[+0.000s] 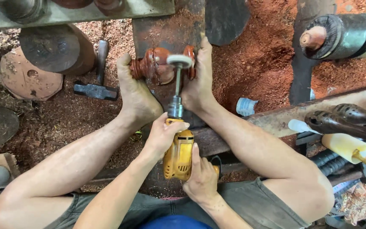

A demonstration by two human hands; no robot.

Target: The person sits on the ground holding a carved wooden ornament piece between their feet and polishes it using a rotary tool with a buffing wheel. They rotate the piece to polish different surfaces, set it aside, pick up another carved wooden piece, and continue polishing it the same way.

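A yellow power drill points away from me, and both hands hold it. My left hand grips its front just behind the metal chuck. My right hand wraps the rear handle. A long shaft carries a white round buffing wheel, which touches a glossy red-brown turned wooden piece. My two bare feet clamp that piece from either side, the left foot and the right foot, over a dark plank.
Red-brown sawdust covers the floor. A hammer lies left of my left foot, beside round wooden discs. At right are a lathe spindle, a white cup and several dark turned pieces on a rusty rail.
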